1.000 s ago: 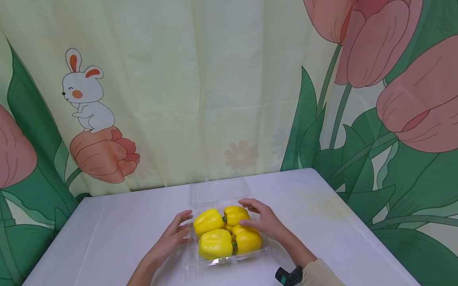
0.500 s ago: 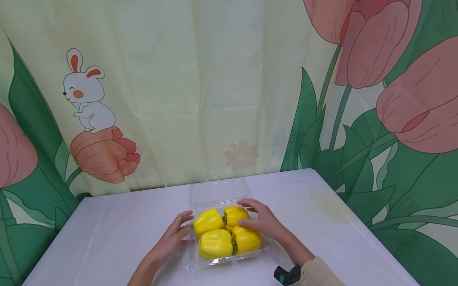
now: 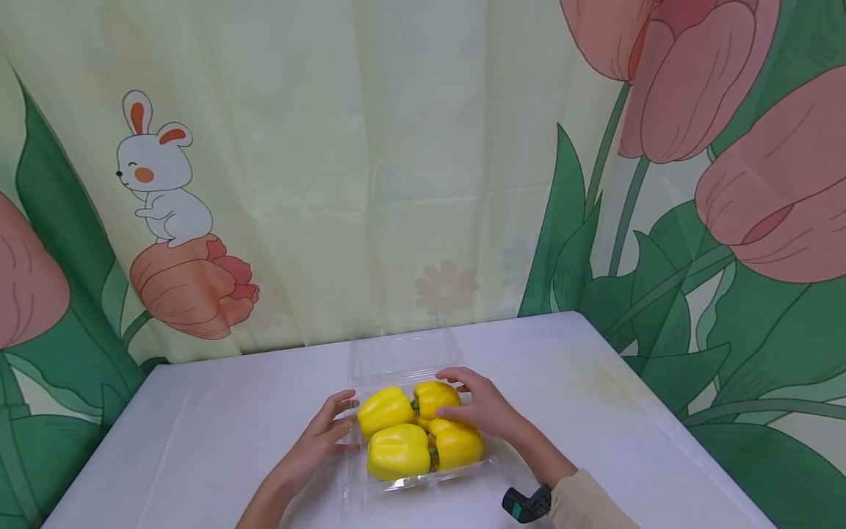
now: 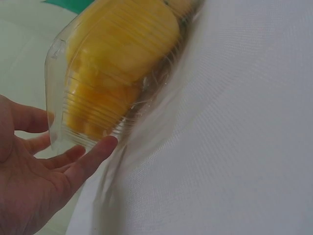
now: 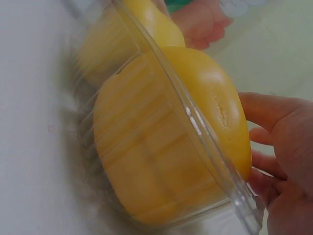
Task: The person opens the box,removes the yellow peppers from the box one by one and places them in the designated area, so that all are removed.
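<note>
A clear plastic clamshell box [image 3: 413, 483] holds several yellow bell peppers. One front-left pepper [image 3: 398, 453] and one front-right pepper [image 3: 458, 445] lie nearest me. Behind them sit the back-left pepper [image 3: 385, 413] and the back-right pepper [image 3: 436, 397]. My left hand [image 3: 320, 438] has loosely bent, spread fingers at the box's left wall; in the left wrist view a fingertip [image 4: 110, 143] touches its lower corner. Over the back-right pepper, my right hand [image 3: 485, 408] spreads its fingers, with the thumb near the front-right pepper. The right wrist view shows fingers partly behind a pepper [image 5: 161, 142].
The box's clear lid [image 3: 405, 356] lies folded back toward the curtain [image 3: 410, 184], which hangs behind the table. A white cloth [image 3: 218, 441] covers the table. On my right forearm, a black wrist device [image 3: 526, 505] sits beside the beige sleeve [image 3: 591, 503].
My right hand has drifted slightly left over the peppers, and its wrist device has moved left and up a little. The left hand, box and peppers look almost unmoved.
</note>
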Available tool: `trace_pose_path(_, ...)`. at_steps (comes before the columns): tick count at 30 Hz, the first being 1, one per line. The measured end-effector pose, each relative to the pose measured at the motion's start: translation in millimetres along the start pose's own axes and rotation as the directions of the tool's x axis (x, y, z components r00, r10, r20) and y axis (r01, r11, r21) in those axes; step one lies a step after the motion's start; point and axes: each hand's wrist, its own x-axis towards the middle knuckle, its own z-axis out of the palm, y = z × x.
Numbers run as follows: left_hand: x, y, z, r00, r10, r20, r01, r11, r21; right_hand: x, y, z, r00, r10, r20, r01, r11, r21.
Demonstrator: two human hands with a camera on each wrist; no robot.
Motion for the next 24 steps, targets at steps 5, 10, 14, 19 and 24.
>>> trace_pose_path(5,0.2,-0.4,0.0,1.0,-0.001,0.003,0.001,1.0,0.001,1.8,-0.1,0.4,1.0,0.006,0.005,-0.006,1.0,-0.005)
trace_pose_path(10,0.0,0.1,0.4,1.0,-0.001,0.004,0.001,1.0,0.0,3.7,0.6,0.5,1.0,0.014,0.017,-0.014,1.0,-0.01)
trace_pose_path(14,0.0,0.4,0.1,1.0,0.003,0.01,-0.003,1.0,0.001,5.6,0.7,0.8,1.0,0.022,0.018,-0.022,0.999,-0.028)
trace_pose_path(19,0.5,1.2,0.0,1.0,-0.002,0.013,0.002,1.0,0.018,7.9,0.8,0.9,0.999,0.014,0.03,-0.012,0.999,-0.05)
trace_pose_path(24,-0.8,1.9,0.6,1.0,0.001,0.012,-0.002,1.0,0.016,9.6,0.5,0.8,0.999,0.002,0.054,0.002,0.997,-0.075)
